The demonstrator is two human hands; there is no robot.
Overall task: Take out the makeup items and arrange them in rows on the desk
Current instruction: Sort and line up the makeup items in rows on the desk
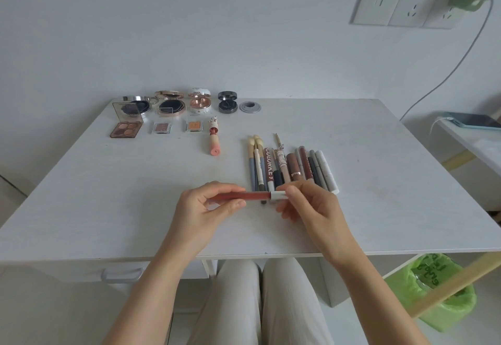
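A red lip gloss tube [252, 196] with a white cap lies level above the white desk [108, 203], held between both hands. My left hand [206, 209] pinches its red end, and my right hand [306, 203] pinches the white cap. Just behind it, several pencils, brushes and tubes [290, 168] lie side by side. Further back, several open compacts [170, 104] form a row by the wall. In front of them sit an eyeshadow palette [126, 129], two small pans [161, 127] and a pink lipstick [214, 141].
A grey cable grommet [250, 107] sits in the desk near the wall. Right of the desk stand a side shelf with a phone [474, 120] on charge and a green-lined bin [439, 290]. A drawer handle [122, 274] shows under the desk edge.
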